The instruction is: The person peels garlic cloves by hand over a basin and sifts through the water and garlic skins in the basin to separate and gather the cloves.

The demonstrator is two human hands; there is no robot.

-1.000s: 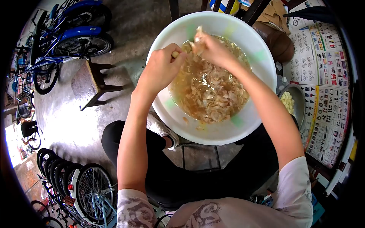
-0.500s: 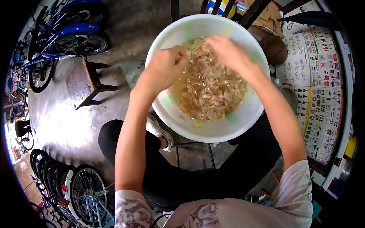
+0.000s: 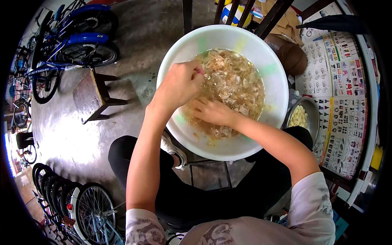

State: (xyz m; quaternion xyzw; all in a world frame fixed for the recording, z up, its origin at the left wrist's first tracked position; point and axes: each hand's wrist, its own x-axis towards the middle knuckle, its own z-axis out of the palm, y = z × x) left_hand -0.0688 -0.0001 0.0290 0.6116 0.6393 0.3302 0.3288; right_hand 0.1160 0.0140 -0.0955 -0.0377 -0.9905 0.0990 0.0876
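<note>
A large white plastic basin (image 3: pixel 173 134) stands between my knees. Cloudy water in it carries a thick layer of pale garlic skins (image 3: pixel 234 81). My left hand (image 3: pixel 179 83) hovers above the basin's left side, its fingers curled closed; whatever they hold, if anything, is hidden. Lower in the basin, my right hand (image 3: pixel 212 112) reaches leftward at the water's surface, touching the wet skins. Its fingers are somewhat apart, the tips partly hidden by the water. Beside the basin on the right, a metal bowl (image 3: pixel 315 118) holds peeled garlic cloves (image 3: pixel 299 117).
A small wooden stool (image 3: pixel 87 96) stands to the left, with blue bicycles (image 3: pixel 83 51) behind it. More bicycle wheels (image 3: pixel 96 212) line the lower left. A printed poster board (image 3: pixel 345 110) lies at the right. Dark wooden slats (image 3: pixel 273 18) rise beyond the basin.
My right hand has swept from the basin's far side down and left, near my left hand. My left hand remains closed, slightly lower. The view shifted, revealing the bowl of cloves.
</note>
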